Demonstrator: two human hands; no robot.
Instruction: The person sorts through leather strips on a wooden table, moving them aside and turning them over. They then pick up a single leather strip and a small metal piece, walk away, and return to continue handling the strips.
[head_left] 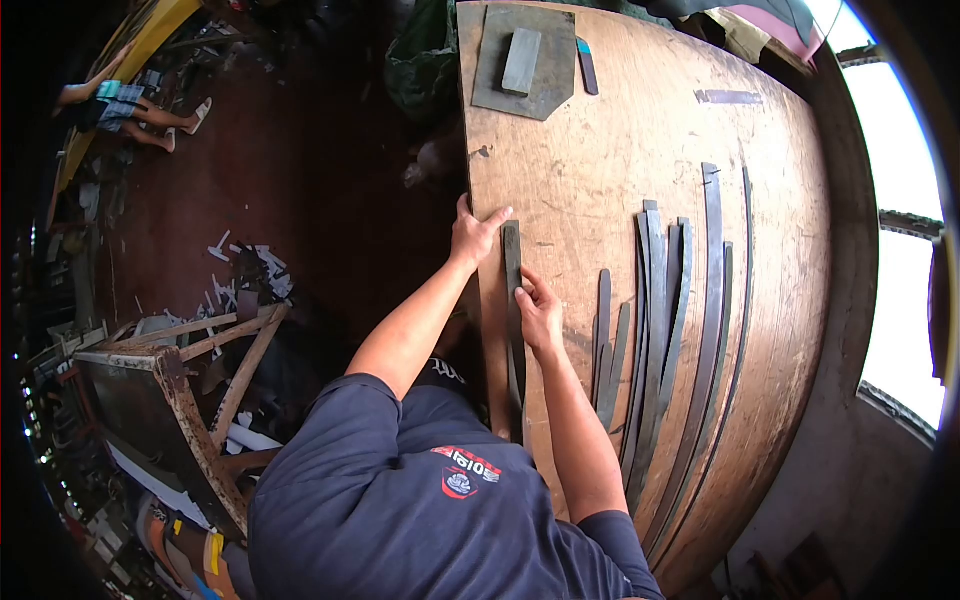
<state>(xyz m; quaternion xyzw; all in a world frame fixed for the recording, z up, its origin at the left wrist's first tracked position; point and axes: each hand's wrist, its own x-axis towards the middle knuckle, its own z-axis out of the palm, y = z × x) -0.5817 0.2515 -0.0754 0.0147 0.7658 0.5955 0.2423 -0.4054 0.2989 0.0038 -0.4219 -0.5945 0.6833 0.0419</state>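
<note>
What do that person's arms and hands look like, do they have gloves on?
No gloves: the left hand and right hand are both bare. The forearms are bare too, with no watch showing. The short, dark navy sleeves belong to a T-shirt with red-and-white print.

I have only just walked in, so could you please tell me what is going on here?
A person is at a wooden table, handling a dark strip that lies along its left edge. The left hand is on the table's edge by the strip's far end; the right hand is against the strip's right side. More strips lie to the right, and a grey block sits on a dark plate farther off.
</note>
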